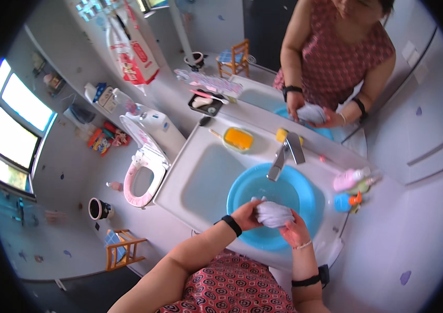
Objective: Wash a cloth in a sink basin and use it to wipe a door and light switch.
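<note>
A bunched, pale grey-lilac cloth [274,214] is held over a round blue plastic basin [309,195]. My left hand [247,216] grips its left end, and my right hand [295,231] grips the lower right end. Water lies in the basin beneath the cloth. The basin stands in a white washbasin [205,219], under a chrome faucet [280,160]. Whether the faucet is running is hard to tell. The mirror repeats both hands and the cloth.
An orange soap bar [238,138] in a dish and a yellow sponge [282,135] sit behind the basin. Right of it stand a pink bottle [346,180] and a blue pump bottle [342,202]. A toilet [143,184] and a wooden chair [121,250] are at left.
</note>
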Demonstrator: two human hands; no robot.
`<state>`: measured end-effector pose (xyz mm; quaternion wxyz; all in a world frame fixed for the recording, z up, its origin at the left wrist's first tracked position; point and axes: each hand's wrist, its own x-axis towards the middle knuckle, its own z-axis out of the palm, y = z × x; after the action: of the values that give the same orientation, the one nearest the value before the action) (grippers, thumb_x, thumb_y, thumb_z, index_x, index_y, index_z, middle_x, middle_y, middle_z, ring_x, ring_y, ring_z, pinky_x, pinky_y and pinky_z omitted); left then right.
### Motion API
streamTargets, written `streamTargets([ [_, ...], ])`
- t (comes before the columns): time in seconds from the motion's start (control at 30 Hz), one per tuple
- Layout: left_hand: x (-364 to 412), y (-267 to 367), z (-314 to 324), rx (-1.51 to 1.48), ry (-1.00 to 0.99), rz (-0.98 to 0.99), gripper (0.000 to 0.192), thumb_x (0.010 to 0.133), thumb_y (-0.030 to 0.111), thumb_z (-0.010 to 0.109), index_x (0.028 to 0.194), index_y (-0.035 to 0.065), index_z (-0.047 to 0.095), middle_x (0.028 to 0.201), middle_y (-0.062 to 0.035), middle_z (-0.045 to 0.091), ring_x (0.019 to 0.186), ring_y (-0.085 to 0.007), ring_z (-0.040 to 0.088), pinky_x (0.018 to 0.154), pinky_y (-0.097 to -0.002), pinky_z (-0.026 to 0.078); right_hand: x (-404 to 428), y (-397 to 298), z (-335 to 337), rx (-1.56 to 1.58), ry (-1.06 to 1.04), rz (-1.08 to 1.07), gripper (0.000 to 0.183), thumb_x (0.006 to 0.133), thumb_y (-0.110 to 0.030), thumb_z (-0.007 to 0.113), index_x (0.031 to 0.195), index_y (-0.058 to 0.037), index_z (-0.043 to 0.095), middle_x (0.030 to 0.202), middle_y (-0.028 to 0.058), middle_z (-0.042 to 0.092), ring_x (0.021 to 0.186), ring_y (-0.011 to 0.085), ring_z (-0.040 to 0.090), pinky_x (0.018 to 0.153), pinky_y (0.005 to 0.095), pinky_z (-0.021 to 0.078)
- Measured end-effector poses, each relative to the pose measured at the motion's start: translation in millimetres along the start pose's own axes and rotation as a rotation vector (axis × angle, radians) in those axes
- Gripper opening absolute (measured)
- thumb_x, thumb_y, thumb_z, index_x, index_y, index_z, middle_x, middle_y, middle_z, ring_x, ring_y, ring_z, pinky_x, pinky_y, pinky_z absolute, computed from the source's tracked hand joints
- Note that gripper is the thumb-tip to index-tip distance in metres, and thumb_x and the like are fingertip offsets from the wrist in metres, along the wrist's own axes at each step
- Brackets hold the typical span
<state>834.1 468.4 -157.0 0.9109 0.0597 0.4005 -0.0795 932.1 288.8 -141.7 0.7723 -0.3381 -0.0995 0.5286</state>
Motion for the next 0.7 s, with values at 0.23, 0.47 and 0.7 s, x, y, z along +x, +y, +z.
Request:
streamTargets([
  [0.23,0.2,-23.9,2.1,-0.02,-0.245,0.086,0.034,0.099,0.025,0.055,0.13,0.0127,0.047,0.132,-0.0043,0.053,0.124,-0.0224,0.051,0.107,-0.0427,0.042,36.8,41.6,-53.9,0.226,0.233,-0.021,0.051,0.098,-0.04,0.053,0.129,-0.0002,0.051,0.127,0.0154,0.059,0.119,0.0289,0.056,0.105,0.0423,0.0421],
  [0.47,-24.4,-34.8,20.0,0.231,-0.299,-0.083,0.059,0.089,0.036,0.07,0.137,0.0204,0.041,0.138,-0.0041,0.045,0.127,-0.024,0.047,0.1,-0.0502,0.048,41.9,64.2,-38.8,0.498,-0.11,0.033,0.089,0.085,-0.076,0.036,0.146,-0.0116,0.038,0.146,0.0247,0.038,0.132,0.0457,0.039,0.111,0.0605,0.0269],
  [0.7,-19.3,-39.5,8.8,0.233,-0.358,-0.167,0.05,0.086,0.028,0.075,0.129,0.0165,0.05,0.123,0.0002,0.057,0.113,-0.0153,0.056,0.094,-0.0354,0.051,38.8,16.5,-25.8,0.173,-0.027,-0.053,0.026,0.089,-0.023,0.062,0.107,-0.0037,0.06,0.097,0.0108,0.062,0.109,0.0391,0.059,0.095,0.0514,0.0492],
])
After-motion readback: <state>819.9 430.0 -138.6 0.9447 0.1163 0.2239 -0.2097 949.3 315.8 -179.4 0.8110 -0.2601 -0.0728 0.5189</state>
